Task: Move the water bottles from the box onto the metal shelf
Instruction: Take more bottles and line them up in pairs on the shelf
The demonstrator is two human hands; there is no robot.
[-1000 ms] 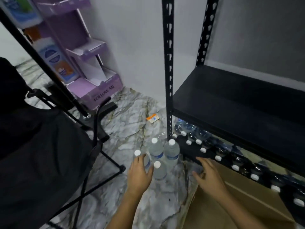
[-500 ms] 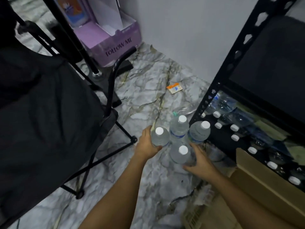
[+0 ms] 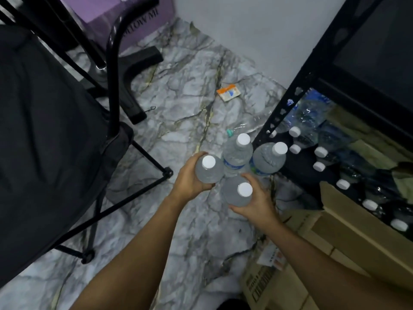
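Bottles are in both our hands: the left hand (image 3: 190, 180) wraps one white-capped water bottle (image 3: 209, 170), the right hand (image 3: 257, 201) another (image 3: 238, 192), both on the marble floor (image 3: 178, 113). Two more bottles (image 3: 252, 156) stand just beyond. Next, we judge, a lift rightward onto the metal shelf (image 3: 297, 175).

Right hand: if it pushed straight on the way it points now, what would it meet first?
The right hand already grips a bottle. Pushed onward, that would probably bump the blue-labelled bottle just beyond it first, though depth is hard to judge from above.
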